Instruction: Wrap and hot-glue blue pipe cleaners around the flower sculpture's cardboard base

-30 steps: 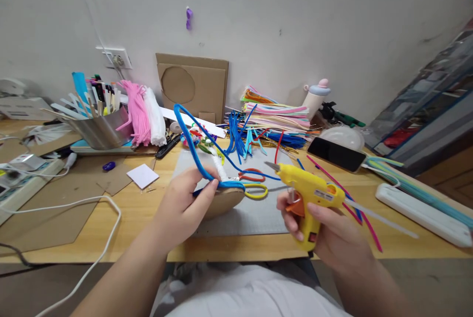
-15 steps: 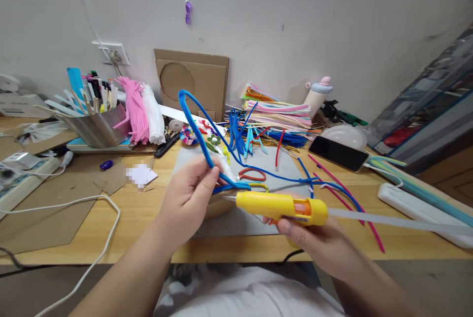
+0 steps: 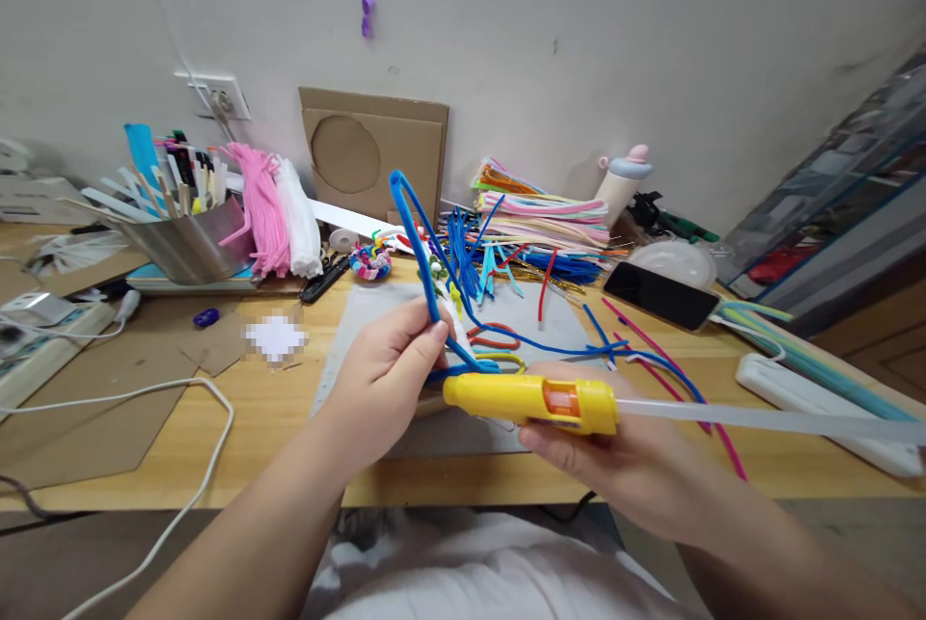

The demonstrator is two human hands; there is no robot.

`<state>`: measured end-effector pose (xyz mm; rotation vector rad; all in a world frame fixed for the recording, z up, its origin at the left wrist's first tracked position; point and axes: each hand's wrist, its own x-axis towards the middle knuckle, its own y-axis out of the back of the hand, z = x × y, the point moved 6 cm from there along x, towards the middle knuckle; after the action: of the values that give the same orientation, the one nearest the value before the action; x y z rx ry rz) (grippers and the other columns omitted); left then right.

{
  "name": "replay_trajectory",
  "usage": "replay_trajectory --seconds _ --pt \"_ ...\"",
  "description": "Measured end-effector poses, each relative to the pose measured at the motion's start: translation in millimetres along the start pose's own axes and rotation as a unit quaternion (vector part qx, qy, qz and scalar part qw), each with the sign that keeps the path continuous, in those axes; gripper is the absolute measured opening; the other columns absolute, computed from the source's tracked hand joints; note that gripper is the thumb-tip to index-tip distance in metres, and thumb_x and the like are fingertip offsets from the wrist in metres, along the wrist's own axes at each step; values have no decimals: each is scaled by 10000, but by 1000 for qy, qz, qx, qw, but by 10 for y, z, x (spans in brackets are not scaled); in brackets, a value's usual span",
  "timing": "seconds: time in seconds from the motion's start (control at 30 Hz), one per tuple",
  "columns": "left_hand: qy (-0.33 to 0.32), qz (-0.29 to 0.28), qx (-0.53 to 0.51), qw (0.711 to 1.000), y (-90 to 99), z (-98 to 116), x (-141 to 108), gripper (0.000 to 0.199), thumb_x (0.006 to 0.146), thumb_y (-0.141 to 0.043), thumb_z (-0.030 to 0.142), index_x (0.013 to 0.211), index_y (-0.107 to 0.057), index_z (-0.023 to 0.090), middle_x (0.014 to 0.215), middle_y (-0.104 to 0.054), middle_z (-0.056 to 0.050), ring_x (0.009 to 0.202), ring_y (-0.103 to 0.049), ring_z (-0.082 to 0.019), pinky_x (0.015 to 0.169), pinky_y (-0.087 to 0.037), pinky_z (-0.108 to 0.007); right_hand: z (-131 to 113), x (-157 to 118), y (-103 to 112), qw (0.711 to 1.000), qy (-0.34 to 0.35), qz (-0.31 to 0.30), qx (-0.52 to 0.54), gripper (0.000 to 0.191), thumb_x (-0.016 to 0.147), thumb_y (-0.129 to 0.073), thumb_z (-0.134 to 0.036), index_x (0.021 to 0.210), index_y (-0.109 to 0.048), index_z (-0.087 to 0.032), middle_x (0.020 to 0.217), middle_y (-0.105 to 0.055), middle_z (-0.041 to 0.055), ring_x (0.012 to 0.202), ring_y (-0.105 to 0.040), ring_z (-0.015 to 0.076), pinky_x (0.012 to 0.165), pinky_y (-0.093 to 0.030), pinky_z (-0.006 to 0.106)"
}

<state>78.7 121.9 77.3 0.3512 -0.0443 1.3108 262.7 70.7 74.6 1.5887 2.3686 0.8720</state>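
Note:
My left hand (image 3: pixel 383 374) pinches a long blue pipe cleaner (image 3: pixel 422 263), bent into a tall loop that rises above the fingers. In my right hand (image 3: pixel 614 466) is a yellow glue gun (image 3: pixel 506 398), with a clear glue stick (image 3: pixel 730 416) sticking out of its back. The gun points left, and its front end is close to my left fingers and the lower blue strands; the nozzle tip is hidden. Behind the gun, a red loop (image 3: pixel 499 331) and a yellow loop lie over the grey mat (image 3: pixel 557 311).
A metal container of sticks (image 3: pixel 195 244) stands at the left beside pink (image 3: pixel 260 205) and white bundles. Pipe cleaner bundles (image 3: pixel 542 220), a bottle (image 3: pixel 622 186) and a phone (image 3: pixel 660 295) are at the back right. A white cable (image 3: pixel 221 437) crosses the left side.
My left hand and the blue loop have moved right. The glue gun in my right hand has shifted a little left, and the gap between the hands is smaller.

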Motion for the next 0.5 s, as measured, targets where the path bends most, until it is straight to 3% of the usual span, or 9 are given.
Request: replay_trajectory --seconds 0.2,0.5 --pt "-4 -7 12 1000 -19 3 16 284 954 -481 447 869 -623 215 749 -609 4 693 -594 -144 633 -490 -244 8 14 3 1000 3 7 7 179 938 -600 -412 971 -679 -254 791 -695 17 821 -686 223 842 -571 342" --pt "-5 -10 -25 1000 -38 28 18 251 948 -502 420 876 -632 217 809 -649 6 728 -617 -131 658 -511 -226 78 8 -11 1000 -16 21 16 275 927 -617 -438 1114 -699 -252 869 -748 27 870 -709 236 890 -589 367"
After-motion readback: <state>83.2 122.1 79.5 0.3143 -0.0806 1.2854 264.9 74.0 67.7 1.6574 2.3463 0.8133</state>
